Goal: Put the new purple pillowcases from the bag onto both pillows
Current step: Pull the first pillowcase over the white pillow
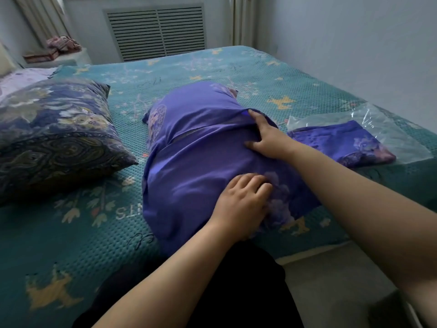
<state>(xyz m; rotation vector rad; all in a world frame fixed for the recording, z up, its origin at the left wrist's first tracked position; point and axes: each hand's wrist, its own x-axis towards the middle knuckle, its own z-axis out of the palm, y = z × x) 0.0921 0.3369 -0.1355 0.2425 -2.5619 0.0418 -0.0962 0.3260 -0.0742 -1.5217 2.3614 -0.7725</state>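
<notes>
Pillowcase (203,147) between pillow (56,131), bag (369,129)

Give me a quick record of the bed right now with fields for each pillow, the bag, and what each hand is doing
Pillow in work: pillow inside a plain purple pillowcase, lying mid-bed on the teal patterned bedspread
Other pillow: dark blue floral pillow, at left, no purple case on it
Bag: clear plastic bag at right, a folded purple pillowcase partly in it
Left hand: fingers curled, resting on the case's near end
Right hand: fingers tucked under the case's flap edge
</notes>
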